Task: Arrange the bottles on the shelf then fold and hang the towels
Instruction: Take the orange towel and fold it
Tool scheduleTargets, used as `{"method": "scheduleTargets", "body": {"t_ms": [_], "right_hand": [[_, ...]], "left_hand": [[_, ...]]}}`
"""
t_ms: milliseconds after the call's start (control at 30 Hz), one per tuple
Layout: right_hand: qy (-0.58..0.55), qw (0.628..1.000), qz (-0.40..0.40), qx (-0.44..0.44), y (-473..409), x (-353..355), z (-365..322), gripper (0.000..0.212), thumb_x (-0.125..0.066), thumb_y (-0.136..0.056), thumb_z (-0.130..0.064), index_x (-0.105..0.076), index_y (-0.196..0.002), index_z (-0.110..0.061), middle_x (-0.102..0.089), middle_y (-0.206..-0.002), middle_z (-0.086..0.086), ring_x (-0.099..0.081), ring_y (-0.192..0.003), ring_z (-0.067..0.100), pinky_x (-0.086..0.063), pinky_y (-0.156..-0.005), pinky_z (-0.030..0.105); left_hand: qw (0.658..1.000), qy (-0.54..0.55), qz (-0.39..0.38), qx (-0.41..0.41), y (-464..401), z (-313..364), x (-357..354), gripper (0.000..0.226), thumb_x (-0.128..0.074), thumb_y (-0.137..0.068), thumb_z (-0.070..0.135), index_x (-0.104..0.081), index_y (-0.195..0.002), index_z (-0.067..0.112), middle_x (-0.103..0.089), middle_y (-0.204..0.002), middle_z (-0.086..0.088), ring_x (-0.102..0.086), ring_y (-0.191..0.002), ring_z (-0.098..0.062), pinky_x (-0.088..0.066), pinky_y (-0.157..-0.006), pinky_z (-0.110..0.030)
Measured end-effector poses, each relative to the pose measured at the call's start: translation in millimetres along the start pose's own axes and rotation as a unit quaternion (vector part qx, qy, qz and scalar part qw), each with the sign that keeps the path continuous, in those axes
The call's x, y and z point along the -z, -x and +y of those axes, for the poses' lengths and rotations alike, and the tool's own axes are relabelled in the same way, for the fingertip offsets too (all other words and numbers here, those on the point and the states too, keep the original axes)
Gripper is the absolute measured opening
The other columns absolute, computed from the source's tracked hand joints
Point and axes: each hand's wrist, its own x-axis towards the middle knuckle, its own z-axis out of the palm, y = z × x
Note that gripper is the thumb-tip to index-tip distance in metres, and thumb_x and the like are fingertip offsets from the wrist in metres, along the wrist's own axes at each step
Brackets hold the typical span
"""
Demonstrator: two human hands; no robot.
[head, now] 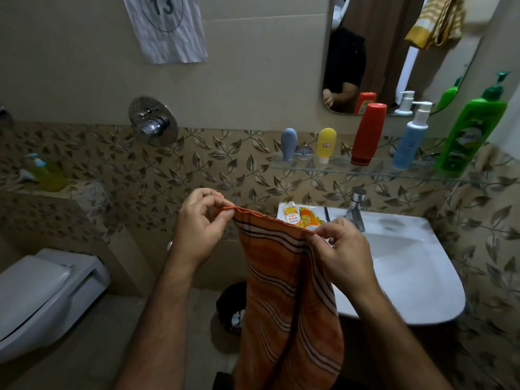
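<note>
Near centre, head view: orange striped cloth towel (284, 291) hangs lengthwise beside the white ceramic washbasin (416, 266)
Left hand (201, 228): pinches the towel's top left corner
Right hand (342, 249): pinches the top right corner
Far right, glass wall shelf (365, 168): grey tube (289, 143); yellow tube (326, 144); red bottle (368, 133); blue pump bottle (410, 139); green pump bottle (472, 130); all upright

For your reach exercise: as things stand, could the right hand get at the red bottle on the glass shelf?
Probably not yet: the right hand pinches the orange towel. The path to the red bottle looks unobstructed.
</note>
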Motion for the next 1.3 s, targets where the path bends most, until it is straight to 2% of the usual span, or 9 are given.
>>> {"method": "scheduleTargets", "body": {"t_ms": [100,300,467,667,733,800,900,1033,1300], "right_hand": [[-0.003,0.999,-0.004,0.046,-4,5,-8,0.016,-0.068,-0.088,-0.017,-0.06,-0.074,-0.016,-0.059,-0.08,-0.005,-0.053,-0.081,0.015,-0.042,-0.069,0.035],[-0.04,0.998,-0.009,0.049,-3,-2,-17,0.021,-0.062,-0.094,-0.018,-0.057,-0.073,-0.017,-0.057,-0.065,-0.006,-0.054,-0.067,0.01,-0.04,-0.057,0.025],[-0.033,0.998,-0.002,0.045,-1,-8,-14,0.017,-0.066,-0.092,-0.02,-0.065,-0.075,-0.02,-0.058,-0.066,-0.011,-0.056,-0.069,0.003,-0.037,-0.056,0.014],[-0.123,0.989,-0.082,-0.001,-7,-2,-6,0.013,-0.07,-0.09,-0.018,-0.073,-0.077,-0.017,-0.07,-0.07,-0.002,-0.065,-0.069,0.01,-0.052,-0.063,0.029],[-0.173,0.978,-0.109,-0.032,-7,-2,-3,0.013,-0.071,-0.089,-0.015,-0.072,-0.077,-0.01,-0.071,-0.072,0.006,-0.064,-0.068,0.015,-0.051,-0.066,0.035],[-0.207,0.97,-0.109,-0.067,-8,-2,1,0.015,-0.07,-0.089,-0.014,-0.07,-0.076,-0.007,-0.069,-0.07,0.009,-0.06,-0.065,0.015,-0.049,-0.064,0.034],[-0.213,0.969,-0.101,-0.075,-10,-2,2,0.016,-0.069,-0.089,-0.014,-0.068,-0.075,-0.006,-0.068,-0.067,0.01,-0.06,-0.063,0.014,-0.049,-0.06,0.032],[-0.252,0.958,-0.127,-0.044,-10,0,1,0.012,-0.075,-0.085,-0.01,-0.068,-0.078,-0.002,-0.066,-0.066,0.009,-0.059,-0.063,0.017,-0.048,-0.06,0.032],[-0.322,0.92,-0.203,-0.089,7,-9,13,0.028,-0.078,-0.073,-0.039,-0.063,-0.073,-0.016,-0.06,-0.07,0.006,-0.056,-0.066,0.017,-0.047,-0.065,0.035]], "left_hand": [[1.0,-0.009,-0.019,0.005,-1,-3,2,0.007,-0.071,-0.077,0.02,-0.068,-0.075,0.026,-0.063,-0.096,0.009,-0.061,-0.101,-0.012,-0.053,-0.087,-0.037],[0.944,0.266,0.039,0.192,6,12,-19,0.007,-0.057,-0.082,0.015,-0.056,-0.076,0.019,-0.066,-0.077,-0.007,-0.062,-0.07,-0.016,-0.053,-0.063,-0.03],[0.952,0.222,0.038,0.207,7,26,-42,0.02,-0.047,-0.092,0.001,-0.051,-0.083,0.018,-0.054,-0.07,0.001,-0.046,-0.055,-0.008,-0.038,-0.051,-0.026],[0.954,0.185,0.023,0.233,0,32,-44,0.021,-0.043,-0.093,0.003,-0.05,-0.08,0.018,-0.052,-0.065,0.003,-0.044,-0.051,-0.006,-0.037,-0.048,-0.022],[0.938,0.225,-0.023,0.261,-1,36,-42,0.016,-0.049,-0.095,0.012,-0.053,-0.08,0.017,-0.05,-0.062,0.006,-0.045,-0.053,-0.007,-0.038,-0.051,-0.021],[0.928,0.236,-0.138,0.254,2,39,-41,0.033,-0.063,-0.087,0.049,-0.059,-0.091,0.017,-0.059,-0.074,0.007,-0.055,-0.065,-0.009,-0.044,-0.059,-0.022],[0.928,0.048,-0.32,0.185,3,40,-45,0.061,-0.08,-0.056,0.067,-0.066,-0.105,0.033,-0.069,-0.1,0.01,-0.064,-0.088,-0.007,-0.052,-0.075,-0.027],[0.977,-0.043,-0.174,0.113,-6,40,-52,0.012,-0.079,-0.076,0.039,-0.077,-0.083,0.029,-0.071,-0.077,0.013,-0.066,-0.079,-0.006,-0.052,-0.074,-0.028],[0.997,-0.019,-0.07,0.03,-6,51,-52,0.019,-0.06,-0.095,0.027,-0.056,-0.076,0.024,-0.056,-0.062,0.011,-0.055,-0.062,0.002,-0.036,-0.055,-0.013]]}}
